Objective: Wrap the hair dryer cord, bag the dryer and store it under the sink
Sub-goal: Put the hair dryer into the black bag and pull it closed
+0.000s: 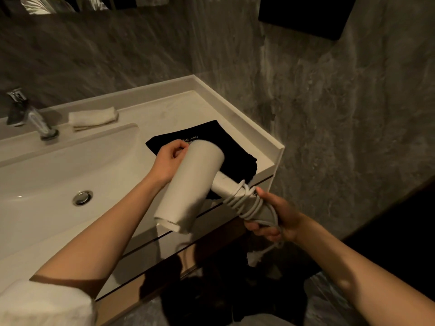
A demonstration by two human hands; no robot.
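A white hair dryer is held in the air over the right end of the counter. Its cord is wound in several loops around the handle, and the plug end dangles below. My right hand grips the handle and the wound cord. My left hand holds the far end of the dryer's barrel. A black cloth bag with pale lettering lies flat on the counter under the dryer.
A white basin with a metal drain fills the left. A chrome tap and a folded white towel sit behind it. The counter's raised rim meets a grey marble wall. Drawer fronts sit below.
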